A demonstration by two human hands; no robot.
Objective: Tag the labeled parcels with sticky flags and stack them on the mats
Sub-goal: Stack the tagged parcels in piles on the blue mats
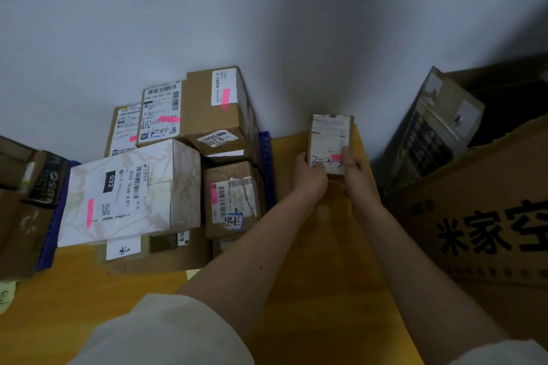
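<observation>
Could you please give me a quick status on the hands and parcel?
Both hands gripping small parcel, pink flag on. Over yellow mat. Nothing blocking.

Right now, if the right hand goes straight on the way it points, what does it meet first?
The right hand grips the small parcel and points toward the wall. Pushed on, the parcel would likely reach the wall first; nothing else shows between, though depth is unclear.

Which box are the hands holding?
The small brown cardboard parcel with a pink sticky flag, alone on the yellow mat by the wall. Left hand and right hand grip it; the others sit stacked leftward.
</observation>
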